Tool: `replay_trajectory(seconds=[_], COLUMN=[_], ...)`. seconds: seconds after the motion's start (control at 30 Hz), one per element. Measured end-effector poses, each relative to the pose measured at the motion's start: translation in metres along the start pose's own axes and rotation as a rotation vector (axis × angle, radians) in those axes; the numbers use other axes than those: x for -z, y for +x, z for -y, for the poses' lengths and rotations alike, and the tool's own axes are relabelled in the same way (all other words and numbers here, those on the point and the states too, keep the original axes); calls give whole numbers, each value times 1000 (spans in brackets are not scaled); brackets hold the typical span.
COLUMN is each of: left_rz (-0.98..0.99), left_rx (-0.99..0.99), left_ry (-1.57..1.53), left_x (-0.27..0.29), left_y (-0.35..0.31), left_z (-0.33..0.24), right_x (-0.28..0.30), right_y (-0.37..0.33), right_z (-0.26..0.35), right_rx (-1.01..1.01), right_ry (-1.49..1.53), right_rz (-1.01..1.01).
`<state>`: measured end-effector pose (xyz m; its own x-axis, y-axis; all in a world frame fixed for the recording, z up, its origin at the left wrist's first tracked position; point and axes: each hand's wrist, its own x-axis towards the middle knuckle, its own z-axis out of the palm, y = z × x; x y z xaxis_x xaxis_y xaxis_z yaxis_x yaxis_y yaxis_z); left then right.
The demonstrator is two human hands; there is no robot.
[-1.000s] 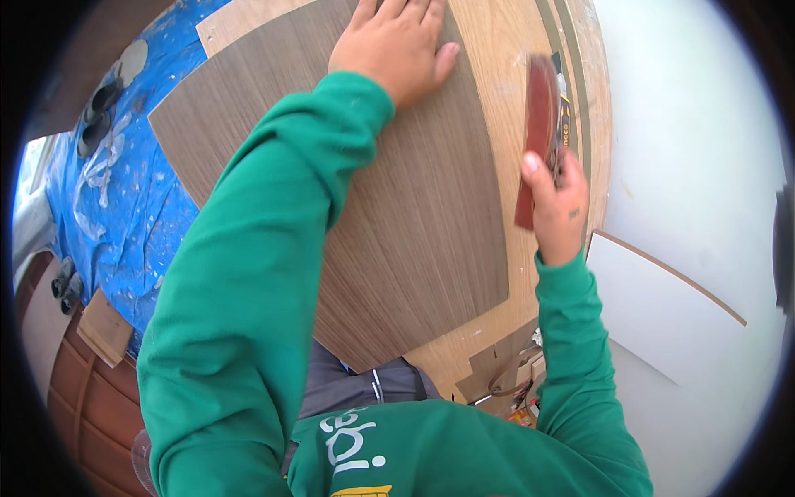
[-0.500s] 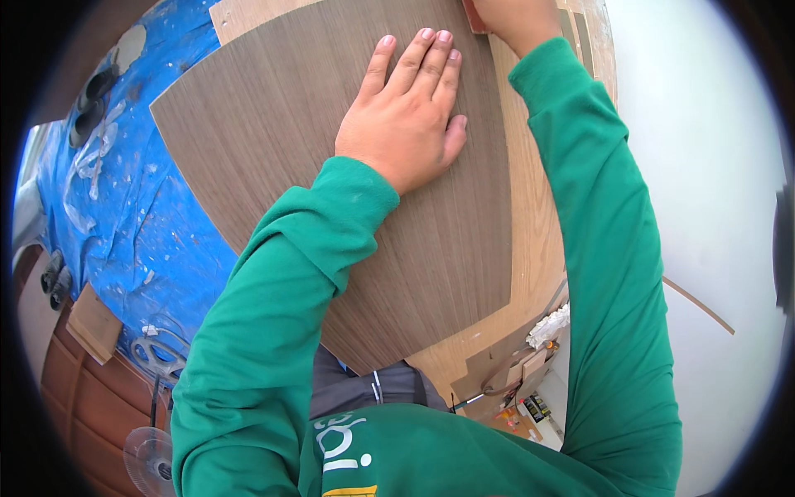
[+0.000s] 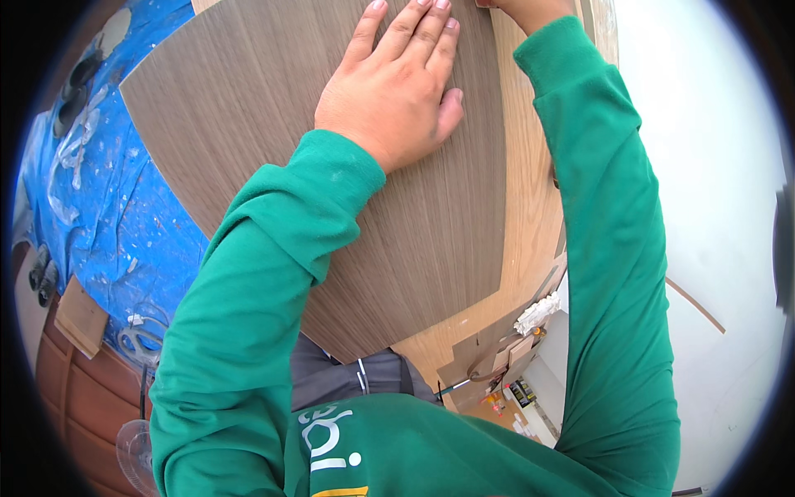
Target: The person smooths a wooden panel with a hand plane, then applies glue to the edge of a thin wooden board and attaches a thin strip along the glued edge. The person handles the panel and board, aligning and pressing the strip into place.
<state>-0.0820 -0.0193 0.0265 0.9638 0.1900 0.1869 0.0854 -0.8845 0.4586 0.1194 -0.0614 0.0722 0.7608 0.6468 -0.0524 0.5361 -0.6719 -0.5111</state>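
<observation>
A large brown wood-grain board point(image 3: 414, 240) with slightly curved edges lies flat in front of me. My left hand point(image 3: 385, 87) rests palm down on its upper part, fingers stretched out and pointing away from me. My right hand point(image 3: 526, 10) is at the board's far right edge, cut off by the top of the picture. Its fingers are mostly out of view, curled at the edge of a small thing too hidden to make out. Half a second ago a reddish-brown block showed there. Under the board lies a lighter wooden panel point(image 3: 530, 195), sticking out on the right.
A blue plastic sheet point(image 3: 132, 215) covers the floor at left, with dark shoes point(image 3: 70, 112) on it. Near it lie a wood offcut point(image 3: 81, 316) and a fan point(image 3: 134, 455). Tools and small items point(image 3: 505, 389) lie at lower right. A white wall or surface point(image 3: 712, 207) stands right.
The view has shifted, so the board and both hands sit higher and slightly left. My right hand has slid farther out past the top edge. My left hand stays flat on the board.
</observation>
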Motion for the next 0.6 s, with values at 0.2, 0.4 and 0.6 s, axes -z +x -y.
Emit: replay_trajectory(seconds=[0.2, 0.4, 0.6], left_rz=[6, 11, 19], left_rx=[-7, 4, 0], left_ry=[15, 39, 61], left_x=[0, -1, -6], left_y=[0, 0, -1], left_z=[-1, -3, -1], right_x=[1, 3, 32], right_y=[-18, -87, -223], right_z=[1, -38, -68], right_rx=[-60, 162, -136], right_ry=[80, -68, -147], right_rz=[34, -50, -42])
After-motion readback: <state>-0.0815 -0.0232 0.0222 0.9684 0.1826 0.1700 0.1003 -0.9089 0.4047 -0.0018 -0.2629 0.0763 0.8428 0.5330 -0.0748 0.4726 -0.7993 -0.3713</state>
